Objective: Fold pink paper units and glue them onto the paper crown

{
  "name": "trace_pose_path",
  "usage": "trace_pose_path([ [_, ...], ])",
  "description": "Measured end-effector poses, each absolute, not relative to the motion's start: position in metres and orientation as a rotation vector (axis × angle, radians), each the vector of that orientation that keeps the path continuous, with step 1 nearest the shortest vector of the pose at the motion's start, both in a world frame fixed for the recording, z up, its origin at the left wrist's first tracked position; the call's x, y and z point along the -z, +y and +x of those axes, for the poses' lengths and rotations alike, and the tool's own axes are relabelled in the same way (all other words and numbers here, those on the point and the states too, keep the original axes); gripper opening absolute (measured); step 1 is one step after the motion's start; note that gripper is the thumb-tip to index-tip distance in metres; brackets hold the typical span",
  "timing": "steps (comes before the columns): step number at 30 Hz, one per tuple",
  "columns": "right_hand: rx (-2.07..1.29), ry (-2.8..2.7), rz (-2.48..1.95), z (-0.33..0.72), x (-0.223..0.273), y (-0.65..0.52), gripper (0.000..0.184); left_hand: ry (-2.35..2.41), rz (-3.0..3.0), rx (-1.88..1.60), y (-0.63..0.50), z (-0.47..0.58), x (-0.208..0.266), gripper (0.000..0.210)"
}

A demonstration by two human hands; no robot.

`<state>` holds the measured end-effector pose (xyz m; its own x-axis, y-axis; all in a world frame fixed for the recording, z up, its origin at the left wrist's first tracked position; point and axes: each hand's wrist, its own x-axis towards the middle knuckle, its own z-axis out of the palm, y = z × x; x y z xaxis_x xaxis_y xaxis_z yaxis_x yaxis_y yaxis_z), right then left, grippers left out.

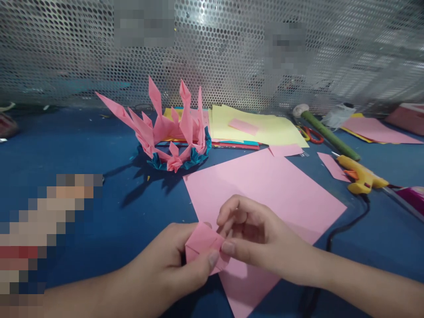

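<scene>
By the left hand [175, 256], a small folded pink paper [201, 242] is gripped between thumb and fingers, with its creases turned upward. The right hand [265, 234] is held just beside it, fingers loosely curled; its thumb tip is set against the paper's right edge, but whether the paper is also pinched there cannot be told.

Under and beyond the right hand, a large pink sheet [255, 181] is spread on the blue table [66, 137], one corner pointed toward the near edge of the view. Beyond the left hand, a spiked pink paper crown [186, 126] is stood upright, its base ringed by a dark blue paper band [198, 155].

Straight beyond the right hand, past the large sheet, pale yellow sheets [278, 128] are piled, with a small pink strip [243, 126] laid on top. Farther out and to the right of that hand, red-handled scissors [314, 136] are partly covered by a green stick [331, 134]. Nearer on that side, a yellow glue gun [361, 174] is laid, its black cord [331, 238] trailed back toward the right forearm. Beyond everything, the table is backed by a perforated metal panel [215, 62].
</scene>
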<state>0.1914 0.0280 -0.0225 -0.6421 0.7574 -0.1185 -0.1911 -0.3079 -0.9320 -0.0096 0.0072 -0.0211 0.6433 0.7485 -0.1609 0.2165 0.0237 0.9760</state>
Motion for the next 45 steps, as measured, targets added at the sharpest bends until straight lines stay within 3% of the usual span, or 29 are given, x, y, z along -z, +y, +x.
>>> trace_pose_path([
  [13, -1.995, -1.349, -0.701, 0.195, 0.026, 0.029, 0.029, 0.892, 1.583, -0.558, 0.009, -0.006, 0.024, 0.034],
  [20, -1.970, -1.415, -0.781, 0.194, 0.022, 0.025, 0.022, 0.876, 1.625, -0.538, 0.009, -0.006, 0.018, 0.034],
  [34, -1.969, -1.654, -0.769, 0.197, 0.022, 0.026, 0.059, 0.842, 1.757, -0.374, 0.008, -0.005, 0.006, 0.028],
  [40, -1.636, -1.774, -0.777, 0.195, 0.028, 0.021, 0.037, 0.868, 1.583, -0.561, 0.006, -0.002, 0.006, 0.027],
  [45, -1.383, -1.896, -0.795, 0.197, 0.025, 0.018, 0.035, 0.923, 1.517, -0.663, 0.005, 0.001, 0.001, 0.015],
])
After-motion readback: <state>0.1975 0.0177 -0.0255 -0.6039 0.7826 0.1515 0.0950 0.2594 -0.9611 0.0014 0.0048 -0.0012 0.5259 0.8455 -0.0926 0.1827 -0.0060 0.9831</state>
